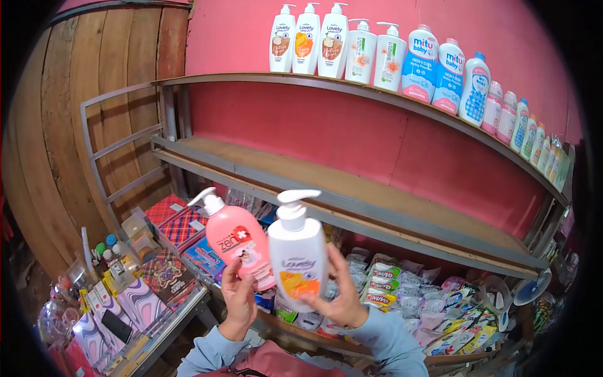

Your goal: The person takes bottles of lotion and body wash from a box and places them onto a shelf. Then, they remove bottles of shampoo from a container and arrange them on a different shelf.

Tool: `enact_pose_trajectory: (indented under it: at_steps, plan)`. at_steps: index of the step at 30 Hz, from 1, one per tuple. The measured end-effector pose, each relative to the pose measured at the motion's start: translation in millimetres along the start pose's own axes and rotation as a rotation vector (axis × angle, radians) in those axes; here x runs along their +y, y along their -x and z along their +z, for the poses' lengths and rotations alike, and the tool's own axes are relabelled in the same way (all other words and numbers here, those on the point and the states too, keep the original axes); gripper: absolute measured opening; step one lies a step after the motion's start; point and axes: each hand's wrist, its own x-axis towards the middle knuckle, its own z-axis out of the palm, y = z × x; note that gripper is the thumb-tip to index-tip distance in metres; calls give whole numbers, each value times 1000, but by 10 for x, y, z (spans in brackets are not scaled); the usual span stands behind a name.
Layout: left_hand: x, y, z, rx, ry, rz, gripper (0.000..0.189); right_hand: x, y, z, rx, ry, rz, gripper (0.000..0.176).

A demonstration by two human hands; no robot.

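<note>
My left hand (239, 303) is closed round the lower part of a pink Zen pump bottle (233, 227), which leans to the left. In my right hand (342, 298) is a white Lovely lotion pump bottle (296, 251) with an orange picture on its label. My right fingers and thumb grip it from its right side. The two bottles are side by side in front of me, the white one partly covering the pink one. Both are held up before the lower shelf board (352, 182).
Along the upper shelf (251, 79) stand several pump bottles (306, 41) and Mitu baby powder bottles (419, 63). Below lie many sachets and packets (433, 308). A side table at left carries patterned boxes (139, 301) and a dark phone (117, 327). A metal rack (88, 135) leans near the wooden wall.
</note>
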Motion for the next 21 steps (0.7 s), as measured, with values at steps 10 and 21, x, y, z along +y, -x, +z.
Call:
enact_pose_trajectory:
  at_steps: [10, 21]
  plan:
    - [169, -1244, -366, 4, 120, 150, 49, -4, -2204, -486, 325, 250, -372, 73]
    - [608, -2491, -1191, -19, 42, 455, 48, 159, -5001, 197, 489, 440, -504, 66]
